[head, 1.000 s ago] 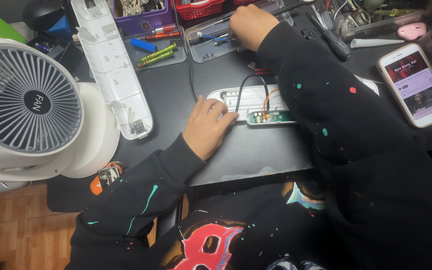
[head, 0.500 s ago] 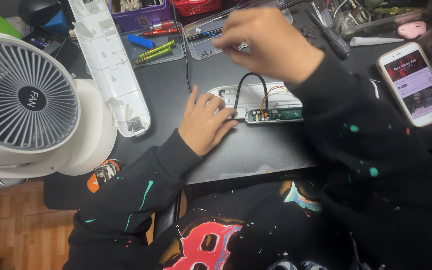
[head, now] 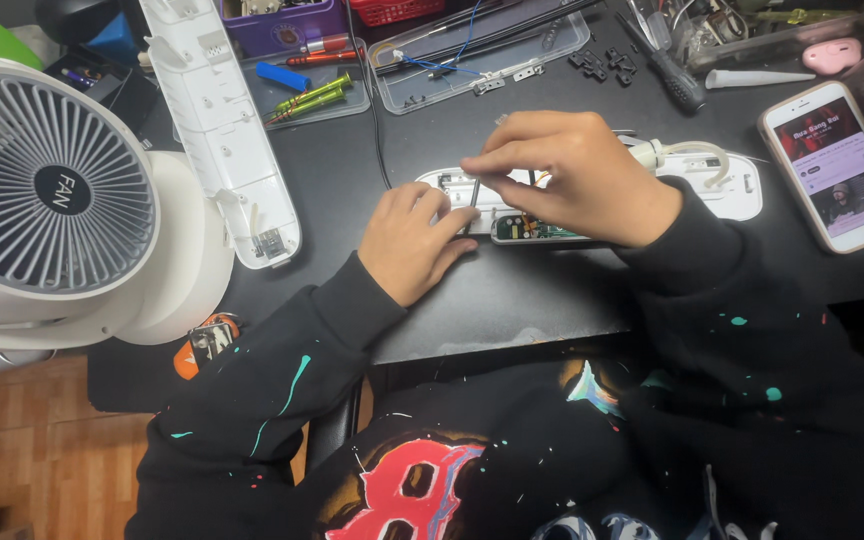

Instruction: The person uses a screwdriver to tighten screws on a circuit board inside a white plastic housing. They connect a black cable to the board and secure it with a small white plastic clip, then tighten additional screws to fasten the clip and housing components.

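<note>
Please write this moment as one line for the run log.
left hand: steadies white casing | right hand: holds thin tool over circuit board | nearby: phone, fan

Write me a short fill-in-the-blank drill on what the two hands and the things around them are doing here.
1. The right hand holds a thin ____ upright over the opened white device.
2. The left hand rests on the device's ____ end.
3. The white fan stands to the ____ of both hands.
4. The smartphone lies with its screen ____.

Missing words: screwdriver; left; left; lit
</note>
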